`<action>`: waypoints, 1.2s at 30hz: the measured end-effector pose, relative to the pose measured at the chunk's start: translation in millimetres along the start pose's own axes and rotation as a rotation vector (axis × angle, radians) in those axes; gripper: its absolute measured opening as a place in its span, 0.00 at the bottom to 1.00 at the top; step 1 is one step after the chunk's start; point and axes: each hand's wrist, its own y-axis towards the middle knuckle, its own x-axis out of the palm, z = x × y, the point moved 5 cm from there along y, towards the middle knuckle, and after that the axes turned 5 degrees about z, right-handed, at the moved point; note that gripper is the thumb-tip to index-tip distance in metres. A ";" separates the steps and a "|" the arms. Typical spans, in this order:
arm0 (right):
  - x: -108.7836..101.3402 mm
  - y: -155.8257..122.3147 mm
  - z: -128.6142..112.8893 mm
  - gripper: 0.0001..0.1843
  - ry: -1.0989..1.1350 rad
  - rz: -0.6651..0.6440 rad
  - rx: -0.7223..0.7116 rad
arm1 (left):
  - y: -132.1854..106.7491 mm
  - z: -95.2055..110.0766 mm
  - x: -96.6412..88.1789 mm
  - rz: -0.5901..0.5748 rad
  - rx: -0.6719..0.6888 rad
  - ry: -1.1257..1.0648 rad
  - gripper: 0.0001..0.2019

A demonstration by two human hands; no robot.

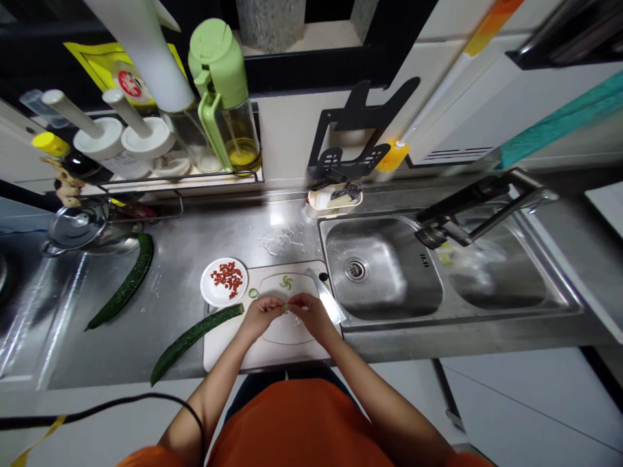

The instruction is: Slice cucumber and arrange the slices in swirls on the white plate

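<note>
Over the white cutting board (pixel 228 353), my left hand (pixel 263 316) and my right hand (pixel 311 312) meet fingertip to fingertip. Both pinch a small pale green piece (pixel 285 309), too small to name surely. Several curved green slivers (pixel 286 282) lie on the board beyond my hands. A cut cucumber end (pixel 253 293) rests near a white plate (pixel 207 292) of diced reddish bits (pixel 228 277). One cucumber (pixel 195 336), its tip cut, lies across the board's left edge. To the right of my right hand is a knife blade (pixel 331 303), its handle not clearly visible.
A second cucumber (pixel 124 285) lies on the steel counter (pixel 170 272) at left, near a lidded pot (pixel 78 224). The double sink (pixel 384 269) and faucet (pixel 467 214) stand right. Behind are an oil bottle (pixel 221 97) and a small caddy (pixel 335 201). A black cable (pixel 121 401) crosses my left arm.
</note>
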 end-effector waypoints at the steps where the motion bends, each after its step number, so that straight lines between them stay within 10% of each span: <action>1: -0.4 -0.4 -0.1 0.08 0.003 -0.001 0.002 | 0.0 -0.6 0.7 -0.007 -0.012 -0.011 0.14; 17: -10.4 -6.4 -15.9 0.06 -0.086 -0.123 -0.105 | -5.9 -22.6 19.3 -0.117 -0.485 -0.367 0.16; 26: -20.4 -6.0 -10.2 0.05 -0.121 -0.148 -0.078 | 2.6 -22.5 18.6 -0.013 -0.381 -0.348 0.21; 36: -37.9 5.4 0.6 0.09 -0.525 -0.098 -0.177 | 13.0 -20.7 32.3 0.084 0.023 0.228 0.08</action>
